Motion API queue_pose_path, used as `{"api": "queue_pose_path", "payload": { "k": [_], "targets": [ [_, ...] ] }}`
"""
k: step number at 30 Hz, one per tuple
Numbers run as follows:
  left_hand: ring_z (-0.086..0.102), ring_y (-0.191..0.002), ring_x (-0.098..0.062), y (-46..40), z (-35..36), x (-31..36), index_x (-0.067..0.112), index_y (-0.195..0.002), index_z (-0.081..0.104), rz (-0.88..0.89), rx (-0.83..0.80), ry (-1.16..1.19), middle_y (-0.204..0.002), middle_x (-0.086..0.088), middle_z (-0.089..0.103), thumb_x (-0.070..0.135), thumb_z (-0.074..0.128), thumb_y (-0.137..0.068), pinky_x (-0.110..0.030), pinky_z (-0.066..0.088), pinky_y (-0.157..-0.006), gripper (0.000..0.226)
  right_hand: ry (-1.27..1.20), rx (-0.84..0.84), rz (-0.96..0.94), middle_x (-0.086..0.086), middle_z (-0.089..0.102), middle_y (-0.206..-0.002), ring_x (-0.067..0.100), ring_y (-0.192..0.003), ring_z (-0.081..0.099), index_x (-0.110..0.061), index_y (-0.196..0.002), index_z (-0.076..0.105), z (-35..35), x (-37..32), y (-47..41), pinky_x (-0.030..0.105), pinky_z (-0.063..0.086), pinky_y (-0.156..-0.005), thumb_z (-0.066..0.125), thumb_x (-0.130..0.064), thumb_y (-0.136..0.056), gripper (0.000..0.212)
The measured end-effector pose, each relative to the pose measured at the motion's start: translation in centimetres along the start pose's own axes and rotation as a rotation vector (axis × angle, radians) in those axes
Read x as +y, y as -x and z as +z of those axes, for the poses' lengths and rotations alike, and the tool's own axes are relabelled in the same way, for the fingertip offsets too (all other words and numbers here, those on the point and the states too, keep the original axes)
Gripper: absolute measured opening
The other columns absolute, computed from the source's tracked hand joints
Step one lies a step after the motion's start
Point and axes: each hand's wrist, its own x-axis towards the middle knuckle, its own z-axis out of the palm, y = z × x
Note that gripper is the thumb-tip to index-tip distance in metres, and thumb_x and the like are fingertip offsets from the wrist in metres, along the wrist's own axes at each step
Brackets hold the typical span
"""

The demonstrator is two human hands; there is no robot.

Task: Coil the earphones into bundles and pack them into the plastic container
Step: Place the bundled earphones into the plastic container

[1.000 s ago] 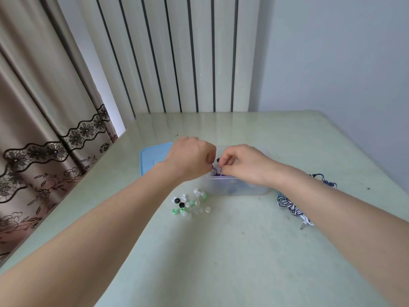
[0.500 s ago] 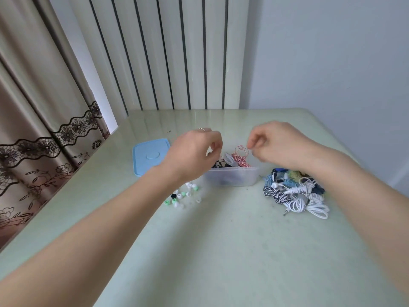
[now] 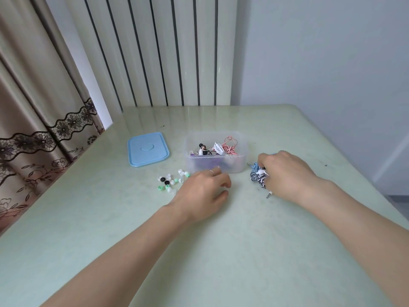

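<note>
Table (image 3: 221, 251): right hand (image 3: 285, 173) seemingly grips earphones (image 3: 257, 176).

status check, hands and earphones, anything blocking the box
Left hand idle on the table, no grip. Right hand down on the loose earphone pile; grip unclear. Container open, bundles inside, lid aside. Nothing blocking.

The right hand (image 3: 285, 173) covered most of the earphone pile (image 3: 257, 176), so its grip there could not be told.
</note>
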Motion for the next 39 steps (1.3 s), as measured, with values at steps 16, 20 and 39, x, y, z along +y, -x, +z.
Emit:
{"api": "queue_pose_path", "payload": {
  "k": [16, 20, 39],
  "targets": [
    [0.06, -0.087, -0.014, 1.4, 0.7, 0.8, 0.019, -0.113, 0.062, -0.095, 0.129, 0.114, -0.106, 0.008, 0.065, 0.024, 0.057, -0.097, -0.03, 0.047, -0.079, 0.017, -0.465, 0.141, 0.031, 0.001, 0.068, -0.091, 0.023, -0.09, 0.062, -0.02, -0.1, 0.061, -4.1, 0.8, -0.8, 0.031, 0.048, -0.07, 0.058, -0.018, -0.087, 0.013],
    [0.061, -0.091, -0.007, 1.2, -0.9, 1.3, 0.025, -0.117, 0.059, -0.261, 0.187, 0.413, -0.103, 0.012, 0.065, 0.027, 0.052, -0.104, -0.024, 0.048, -0.081, 0.015, -1.128, -0.035, 0.088, 0.008, 0.071, -0.076, 0.021, -0.064, 0.068, -0.007, -0.103, 0.063, -4.9, -2.5, 0.2, 0.039, 0.058, -0.076, 0.051, -0.005, -0.09, 0.018],
    [0.051, -0.074, -0.011, 4.5, -3.2, -5.4, 0.025, -0.095, 0.061, -0.398, 0.32, 0.317, -0.091, 0.014, 0.062, 0.001, 0.053, -0.084, -0.014, 0.038, -0.063, 0.028, -1.55, -0.124, 0.039, 0.006, 0.068, -0.082, 0.01, -0.037, 0.041, -0.014, -0.098, 0.072, 5.1, -9.4, -0.5, 0.039, 0.035, -0.064, 0.068, -0.003, -0.086, 0.017]
  ]
}}
